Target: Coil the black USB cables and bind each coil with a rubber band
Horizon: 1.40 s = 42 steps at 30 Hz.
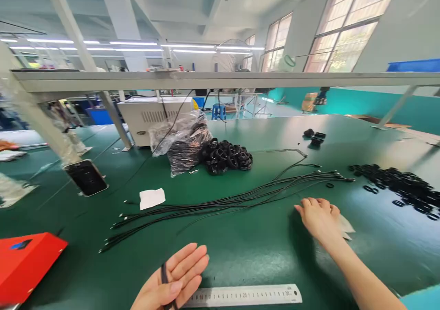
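My left hand (175,275) is palm up at the front edge, fingers stretched out. A black band (164,274) loops across its palm, held under the thumb. Just right of it lies a steel ruler (245,295). My right hand (319,218) hovers low over the table, fingers loosely bent and thumb apart; nothing shows in it, though its underside is hidden. White paper pieces (346,226) peek out beside that hand. Beyond both hands, a bundle of long thin black cables (223,203) stretches across the green table, with small metallic tips at the ends.
A pile of black coils (227,156) sits beside a plastic bag (185,145). Many small black rings (405,186) are scattered at right. A phone (85,178) leans at a shelf post. A red box (29,266) stands front left, a white slip (152,198) near the cables. A shelf (220,81) spans overhead.
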Available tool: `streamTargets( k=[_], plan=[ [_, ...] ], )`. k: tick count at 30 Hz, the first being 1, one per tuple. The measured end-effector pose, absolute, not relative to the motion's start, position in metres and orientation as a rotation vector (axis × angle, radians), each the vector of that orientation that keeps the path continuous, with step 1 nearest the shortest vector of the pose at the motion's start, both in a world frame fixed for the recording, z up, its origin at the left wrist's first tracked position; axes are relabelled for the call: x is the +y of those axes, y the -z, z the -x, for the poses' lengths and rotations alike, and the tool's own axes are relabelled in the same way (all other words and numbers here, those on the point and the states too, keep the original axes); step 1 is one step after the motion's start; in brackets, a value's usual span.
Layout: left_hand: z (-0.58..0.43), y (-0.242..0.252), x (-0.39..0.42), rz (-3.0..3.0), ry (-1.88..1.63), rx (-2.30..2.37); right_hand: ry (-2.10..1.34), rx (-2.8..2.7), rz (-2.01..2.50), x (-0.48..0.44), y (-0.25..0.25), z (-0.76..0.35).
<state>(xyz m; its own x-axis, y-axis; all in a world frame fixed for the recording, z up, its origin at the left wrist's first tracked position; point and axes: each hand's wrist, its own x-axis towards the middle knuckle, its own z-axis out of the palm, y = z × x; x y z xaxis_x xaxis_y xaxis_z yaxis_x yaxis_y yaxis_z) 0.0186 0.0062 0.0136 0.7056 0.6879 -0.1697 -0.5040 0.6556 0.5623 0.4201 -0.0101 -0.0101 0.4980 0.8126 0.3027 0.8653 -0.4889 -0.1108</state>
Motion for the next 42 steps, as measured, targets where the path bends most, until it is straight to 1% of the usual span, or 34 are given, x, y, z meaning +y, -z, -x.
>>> streamTargets(
  k=[2,4,6,9,11,13,19,22,25,28,31,34,38,42],
  plan=[
    [-0.027,-0.021,0.001,-0.499,-0.689,0.409,0.184,-1.57,2.189,-0.003,0.0,-0.387],
    [-0.032,-0.027,-0.004,-0.523,-0.663,0.435,-0.233,-1.839,1.673,0.004,-0.016,-0.339],
    [-0.034,-0.033,-0.009,-0.564,-0.613,0.443,-0.582,-1.993,1.245,0.012,-0.034,-0.289],
    [-0.032,-0.04,-0.018,-0.619,-0.524,0.434,-0.872,-2.173,0.805,0.025,-0.052,-0.234],
    [-0.028,-0.044,-0.022,-0.654,-0.507,0.45,-0.972,-2.209,0.677,0.033,-0.056,-0.213],
    [-0.024,-0.045,-0.025,-0.692,-0.543,0.502,-1.031,-2.148,0.654,0.038,-0.056,-0.2],
    [-0.014,-0.042,-0.026,-0.786,-0.633,0.549,-1.207,-1.836,0.836,0.03,-0.037,-0.174],
    [-0.009,-0.041,-0.022,-0.685,-0.837,0.487,-1.196,-1.905,0.996,0.018,-0.023,-0.172],
    [-0.008,-0.042,-0.015,-0.58,-1.019,0.46,-1.038,-2.192,1.103,0.0,-0.02,-0.18],
    [-0.011,-0.04,-0.01,-0.541,-1.044,0.501,-0.696,-2.501,1.169,-0.019,-0.031,-0.188],
    [-0.019,-0.035,-0.01,-0.493,-1.029,0.563,-0.279,-2.827,1.115,-0.029,-0.045,-0.189],
    [-0.024,-0.03,-0.012,-0.462,-1.104,0.651,-0.057,-3.007,0.978,-0.031,-0.054,-0.189],
    [-0.027,-0.025,-0.014,-0.461,-1.097,0.714,-0.004,-2.962,0.898,-0.025,-0.061,-0.198],
    [-0.026,-0.022,-0.019,-0.515,-0.944,0.762,-0.21,-2.781,0.786,-0.004,-0.077,-0.213]
  ],
)
